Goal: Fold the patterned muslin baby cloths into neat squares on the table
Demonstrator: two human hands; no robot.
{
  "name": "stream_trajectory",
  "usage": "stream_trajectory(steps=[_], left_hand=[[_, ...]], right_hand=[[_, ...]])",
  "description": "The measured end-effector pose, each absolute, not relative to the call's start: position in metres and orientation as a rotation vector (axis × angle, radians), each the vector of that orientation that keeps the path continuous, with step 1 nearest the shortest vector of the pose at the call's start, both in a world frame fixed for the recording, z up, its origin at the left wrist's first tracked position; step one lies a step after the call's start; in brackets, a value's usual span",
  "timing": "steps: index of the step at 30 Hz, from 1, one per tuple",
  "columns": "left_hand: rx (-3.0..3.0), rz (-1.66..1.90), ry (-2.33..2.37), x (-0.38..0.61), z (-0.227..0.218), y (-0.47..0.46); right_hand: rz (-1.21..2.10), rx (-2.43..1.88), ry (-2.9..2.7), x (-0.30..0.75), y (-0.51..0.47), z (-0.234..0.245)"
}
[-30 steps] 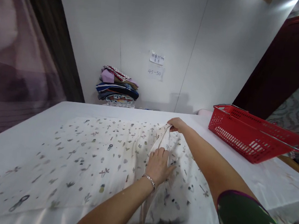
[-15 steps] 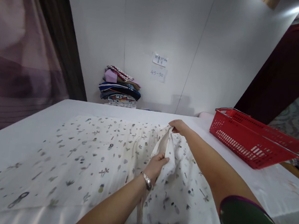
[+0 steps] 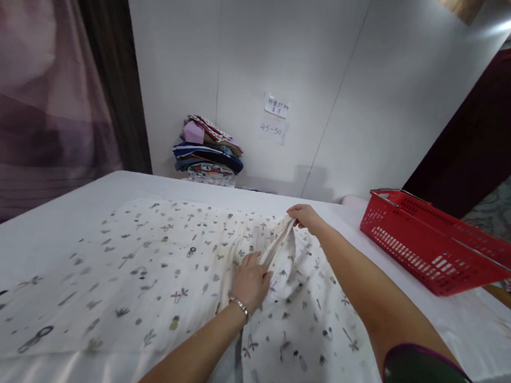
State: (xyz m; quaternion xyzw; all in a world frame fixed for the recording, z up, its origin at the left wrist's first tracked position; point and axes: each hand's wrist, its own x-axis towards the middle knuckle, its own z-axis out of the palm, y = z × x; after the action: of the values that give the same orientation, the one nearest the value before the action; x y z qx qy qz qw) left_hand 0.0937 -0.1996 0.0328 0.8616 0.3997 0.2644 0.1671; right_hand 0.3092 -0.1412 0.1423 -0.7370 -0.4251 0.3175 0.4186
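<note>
A white cloth [image 3: 154,284] printed with small palm trees, leaves and pineapples lies spread across the white table. On its right side part of it is raised in a fold. My right hand [image 3: 304,216] pinches the far upper tip of that fold and holds it above the table. Lower down and nearer, my left hand [image 3: 250,282], with a silver bracelet [image 3: 239,307] on its wrist, is palm down and closed over the base of the fold. Its fingertips are partly hidden in the cloth. The right part of the cloth hangs rumpled toward the near edge.
A red plastic basket [image 3: 436,247] with metal handles stands at the right of the table [image 3: 113,192]. Folded clothes [image 3: 209,153] are stacked at the back, against a white wall with paper notes [image 3: 274,120]. A pinkish curtain [image 3: 32,101] hangs at left.
My left hand has moved left and turned palm down over the fold, which has closed into a narrower ridge. My right hand keeps its pinch in nearly the same place.
</note>
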Motion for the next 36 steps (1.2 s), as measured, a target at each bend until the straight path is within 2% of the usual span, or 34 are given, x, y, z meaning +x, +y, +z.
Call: stream_trajectory(steps=[6, 9, 20, 23, 30, 36], left_hand=[[2.135, 0.665, 1.122, 0.095, 0.023, -0.192], [2.102, 0.756, 1.109, 0.093, 0.030, -0.194], [1.749, 0.672, 1.055, 0.100, 0.053, -0.204], [1.755, 0.624, 1.069, 0.100, 0.053, -0.202], [2.011, 0.770, 1.157, 0.098, 0.057, -0.215], [2.113, 0.613, 1.106, 0.094, 0.061, -0.219]], right_hand=[[0.767, -1.813, -1.096, 0.312, -0.144, 0.146], [0.722, -1.804, -1.085, 0.317, -0.147, 0.150], [0.613, -1.803, -1.059, 0.325, -0.151, 0.151], [0.589, -1.808, -1.081, 0.326, -0.151, 0.150], [0.526, -1.879, -1.151, 0.320, -0.152, 0.155], [0.473, -1.866, -1.147, 0.315, -0.148, 0.157]])
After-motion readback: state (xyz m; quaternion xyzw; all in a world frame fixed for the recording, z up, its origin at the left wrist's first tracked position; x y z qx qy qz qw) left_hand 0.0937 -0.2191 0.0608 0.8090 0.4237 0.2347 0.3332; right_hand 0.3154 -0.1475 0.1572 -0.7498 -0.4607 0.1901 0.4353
